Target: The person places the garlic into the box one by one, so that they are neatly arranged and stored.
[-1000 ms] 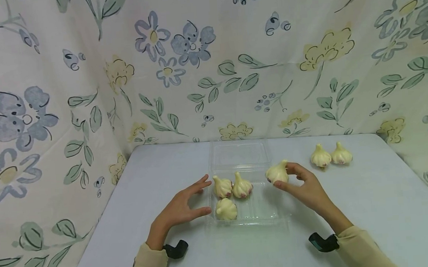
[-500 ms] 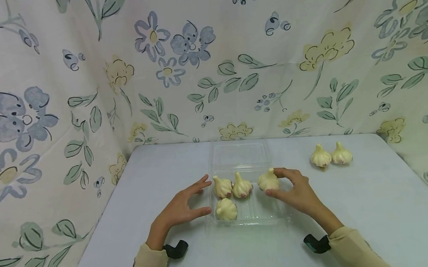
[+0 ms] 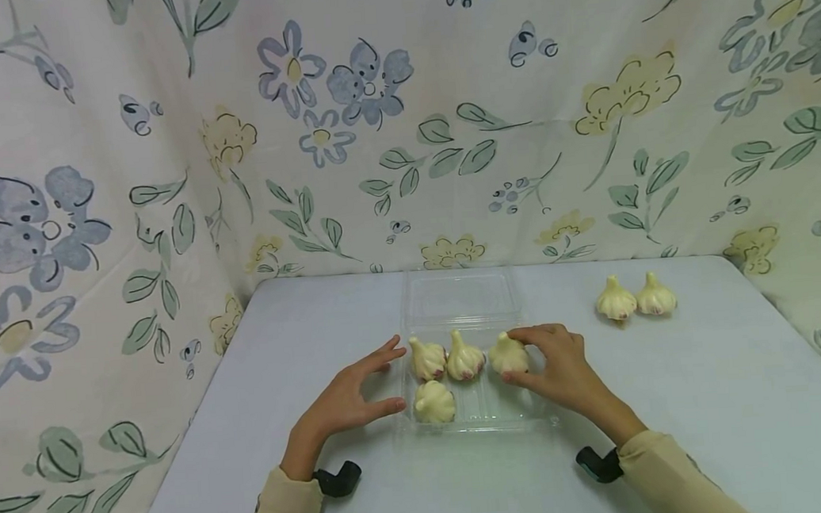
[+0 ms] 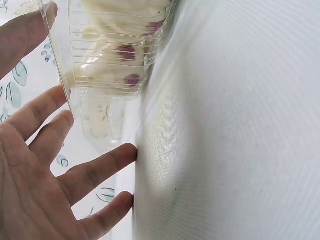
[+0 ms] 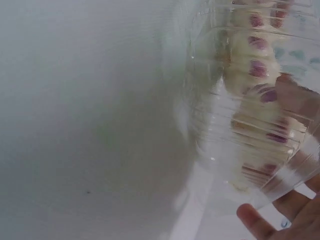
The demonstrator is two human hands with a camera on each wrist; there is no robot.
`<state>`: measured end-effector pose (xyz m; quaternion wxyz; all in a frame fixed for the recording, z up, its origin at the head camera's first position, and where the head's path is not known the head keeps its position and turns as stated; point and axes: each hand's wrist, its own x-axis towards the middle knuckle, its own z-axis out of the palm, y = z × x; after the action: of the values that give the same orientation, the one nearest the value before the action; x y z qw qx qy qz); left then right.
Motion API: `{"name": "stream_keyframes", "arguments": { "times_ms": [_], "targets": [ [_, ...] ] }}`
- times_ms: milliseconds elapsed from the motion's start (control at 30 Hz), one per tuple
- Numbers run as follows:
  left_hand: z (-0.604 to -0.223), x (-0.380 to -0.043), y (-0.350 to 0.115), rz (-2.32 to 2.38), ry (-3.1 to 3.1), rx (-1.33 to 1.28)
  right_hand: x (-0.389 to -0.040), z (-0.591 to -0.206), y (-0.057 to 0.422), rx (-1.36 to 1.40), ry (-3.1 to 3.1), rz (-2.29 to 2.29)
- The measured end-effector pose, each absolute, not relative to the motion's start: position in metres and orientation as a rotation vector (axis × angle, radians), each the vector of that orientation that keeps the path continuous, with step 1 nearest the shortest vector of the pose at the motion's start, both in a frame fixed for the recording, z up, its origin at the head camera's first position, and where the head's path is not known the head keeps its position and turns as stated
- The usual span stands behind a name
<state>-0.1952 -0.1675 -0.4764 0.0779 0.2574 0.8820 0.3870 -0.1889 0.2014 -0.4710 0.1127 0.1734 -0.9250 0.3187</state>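
A clear plastic clamshell box (image 3: pixel 482 424) lies on the table with its lid folded back. Three garlic bulbs sit in its left and middle part: one at back left (image 3: pixel 428 358), one at back middle (image 3: pixel 464 356), one at front left (image 3: pixel 434 403). My right hand (image 3: pixel 561 365) pinches another garlic bulb (image 3: pixel 509 354) between thumb and fingers, inside the box at the back right. My left hand (image 3: pixel 349 400) has its fingers spread at the box's left edge. In the left wrist view its fingertips (image 4: pixel 64 117) touch the clear rim.
Two more garlic bulbs (image 3: pixel 635 298) stand side by side at the table's back right. The box's lid (image 3: pixel 462 294) lies flat toward the rear edge of the white table (image 3: pixel 301 328). A floral curtain (image 3: pixel 402 130) hangs behind and along both sides.
My right hand has carried its garlic bulb leftward and down, from over the box's right edge into the back right of the box. My left hand has stayed where it was.
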Motion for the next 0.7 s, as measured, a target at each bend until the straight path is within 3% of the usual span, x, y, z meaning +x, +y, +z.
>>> {"name": "stream_keyframes", "arguments": {
  "times_ms": [700],
  "targets": [
    [-0.477,-0.196,-0.169,1.168,2.628,0.797,-0.19,-0.464,0.189,0.502,-2.797,0.742]
  ]
}}
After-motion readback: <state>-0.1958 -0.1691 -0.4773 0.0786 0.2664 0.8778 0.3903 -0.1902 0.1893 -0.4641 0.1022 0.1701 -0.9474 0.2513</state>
